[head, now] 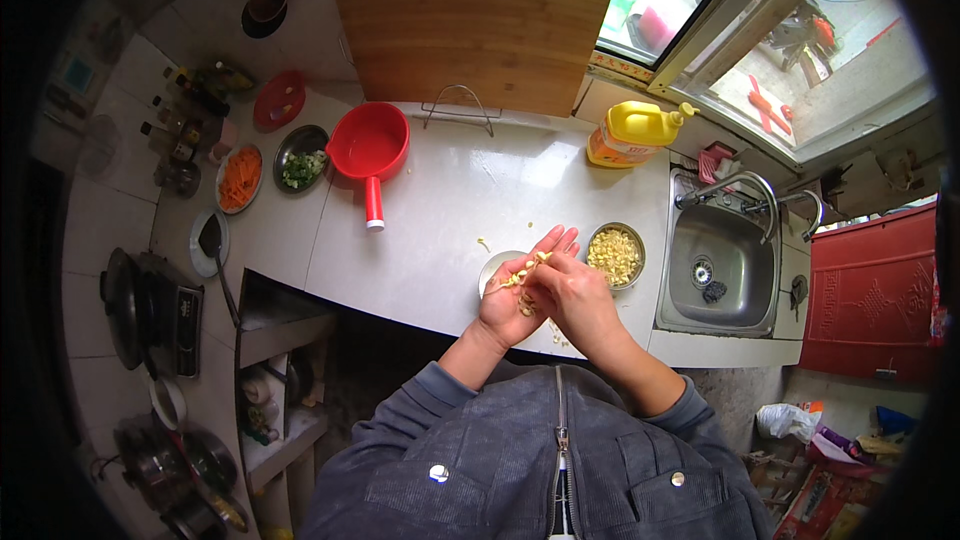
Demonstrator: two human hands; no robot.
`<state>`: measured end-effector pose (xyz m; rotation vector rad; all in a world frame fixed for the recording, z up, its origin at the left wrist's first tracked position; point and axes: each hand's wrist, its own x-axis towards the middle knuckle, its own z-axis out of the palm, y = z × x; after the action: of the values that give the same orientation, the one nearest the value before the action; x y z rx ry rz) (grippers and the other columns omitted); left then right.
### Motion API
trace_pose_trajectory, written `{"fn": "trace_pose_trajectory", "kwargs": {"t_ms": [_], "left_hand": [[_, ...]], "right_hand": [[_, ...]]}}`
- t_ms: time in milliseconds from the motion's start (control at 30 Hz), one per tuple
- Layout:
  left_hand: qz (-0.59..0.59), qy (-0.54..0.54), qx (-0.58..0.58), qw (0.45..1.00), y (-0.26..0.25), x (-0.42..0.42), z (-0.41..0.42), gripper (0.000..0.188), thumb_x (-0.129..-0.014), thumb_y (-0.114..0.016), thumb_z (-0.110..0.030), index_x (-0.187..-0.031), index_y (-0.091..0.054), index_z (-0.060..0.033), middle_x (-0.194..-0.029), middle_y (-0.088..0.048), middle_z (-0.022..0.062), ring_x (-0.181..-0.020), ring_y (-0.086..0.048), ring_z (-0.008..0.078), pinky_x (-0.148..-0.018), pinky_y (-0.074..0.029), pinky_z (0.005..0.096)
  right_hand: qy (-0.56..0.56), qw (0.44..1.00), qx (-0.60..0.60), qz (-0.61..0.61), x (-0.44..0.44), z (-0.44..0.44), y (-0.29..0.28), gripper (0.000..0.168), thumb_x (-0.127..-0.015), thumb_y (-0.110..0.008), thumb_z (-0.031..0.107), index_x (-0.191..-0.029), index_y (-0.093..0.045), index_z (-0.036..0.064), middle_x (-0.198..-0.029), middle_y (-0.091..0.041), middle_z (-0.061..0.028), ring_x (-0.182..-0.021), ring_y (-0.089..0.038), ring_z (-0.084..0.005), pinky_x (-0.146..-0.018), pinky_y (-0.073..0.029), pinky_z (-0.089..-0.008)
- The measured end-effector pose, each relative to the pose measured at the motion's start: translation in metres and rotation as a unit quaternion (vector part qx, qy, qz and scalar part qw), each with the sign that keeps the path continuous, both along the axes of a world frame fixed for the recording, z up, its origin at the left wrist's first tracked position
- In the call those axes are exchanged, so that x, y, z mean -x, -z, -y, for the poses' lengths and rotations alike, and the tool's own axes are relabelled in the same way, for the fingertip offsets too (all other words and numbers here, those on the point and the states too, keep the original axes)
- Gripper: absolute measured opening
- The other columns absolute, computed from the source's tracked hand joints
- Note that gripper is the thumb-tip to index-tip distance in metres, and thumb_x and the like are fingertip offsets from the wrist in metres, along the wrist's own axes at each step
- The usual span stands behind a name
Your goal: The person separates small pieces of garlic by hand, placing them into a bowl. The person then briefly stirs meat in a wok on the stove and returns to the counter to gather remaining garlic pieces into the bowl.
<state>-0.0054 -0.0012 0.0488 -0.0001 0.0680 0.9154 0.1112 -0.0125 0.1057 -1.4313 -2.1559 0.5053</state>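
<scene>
Several yellow bean sprouts lie across the palm of my left hand, which is turned up and cupped around them. My right hand is over that palm, its thumb and fingertips pinched on a sprout. Partly hidden behind my left hand is a white bowl; its contents cannot be seen. A round metal bowl full of bean sprouts stands just right of my right hand. One loose sprout rests on the countertop, and small scraps lie near its front edge.
A red plastic ladle, chopped scallions in a metal dish and a plate of carrot strips stand to the left. A yellow jug is at the back right, beside the steel sink. A wooden cutting board leans behind.
</scene>
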Motion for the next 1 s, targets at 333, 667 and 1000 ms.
{"fn": "trace_pose_trajectory", "kwargs": {"t_ms": [333,667,1000], "left_hand": [[0.023,-0.005,0.025,0.999,0.0,0.005,-0.004,0.059,-0.091,-0.032,-0.019,-0.148,-0.021,-0.0062,-0.154,-0.021,0.0114,-0.138,-0.03,0.0259,-0.115,-0.023,0.0387],[-0.022,-0.007,0.009,1.0,-0.002,0.002,-0.005,0.057,-0.093,-0.033,-0.02,-0.148,-0.022,-0.0074,-0.154,-0.021,0.01,-0.139,-0.027,0.0252,-0.115,-0.023,0.0384],[-0.058,-0.022,-0.061,0.996,0.011,-0.006,-0.002,0.059,-0.095,-0.031,-0.025,-0.148,-0.018,-0.0038,-0.154,-0.019,0.0132,-0.142,-0.02,0.0251,-0.116,-0.018,0.0386]], "right_hand": [[-0.001,0.904,0.294,-0.309,-0.028,-0.017,-0.003,0.009,-0.088,-0.063,0.009,-0.088,-0.059,0.0,-0.082,-0.055,-0.0001,-0.074,-0.053,-0.0073,-0.069,-0.044,-0.0238],[0.001,0.932,0.238,-0.273,-0.02,-0.016,-0.011,0.006,-0.084,-0.06,0.003,-0.089,-0.057,0.002,-0.077,-0.058,-0.0036,-0.07,-0.057,-0.0106,-0.064,-0.047,-0.0252],[0.007,0.991,0.099,-0.086,0.019,-0.008,-0.02,0.014,-0.068,-0.062,0.005,-0.08,-0.061,-0.001,-0.081,-0.058,-0.0225,-0.082,-0.056,-0.0397,-0.077,-0.043,-0.0459]]}}
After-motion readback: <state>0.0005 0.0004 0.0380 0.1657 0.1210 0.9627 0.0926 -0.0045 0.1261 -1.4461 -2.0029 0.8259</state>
